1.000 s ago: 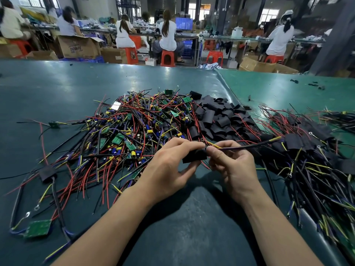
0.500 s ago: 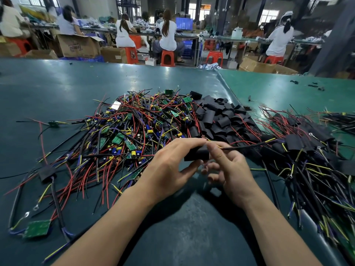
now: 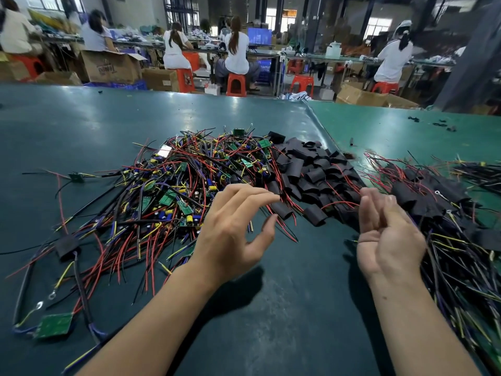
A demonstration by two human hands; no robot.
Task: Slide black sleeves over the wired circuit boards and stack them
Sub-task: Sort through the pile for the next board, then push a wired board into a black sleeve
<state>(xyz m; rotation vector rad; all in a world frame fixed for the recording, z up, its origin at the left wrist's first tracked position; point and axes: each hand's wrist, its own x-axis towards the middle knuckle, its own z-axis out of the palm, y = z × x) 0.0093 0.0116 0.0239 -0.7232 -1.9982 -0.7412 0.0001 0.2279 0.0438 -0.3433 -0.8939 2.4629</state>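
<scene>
On the counter [image 3: 284, 321], left to right: heap of bare wired circuit boards [image 3: 168, 191]; left hand [image 3: 233, 234], fingers loosely spread, holding nothing; pile of black sleeves [image 3: 311, 172]; right hand [image 3: 387, 237], fingers relaxed, empty; stack of sleeved boards [image 3: 439, 202].

Bright overhead light; glare on table [image 3: 189, 109]; edges warped.

Right hand [image 3: 390, 234] motion-blurred, fingers [image 3: 372, 204] smeared; their grip unreadable. Right of it, the sleeved-board stack [image 3: 439, 213] runs off the frame edge. Left of that hand, boards deep in the wired circuit board pile [image 3: 168, 185] buried under wires.
</scene>
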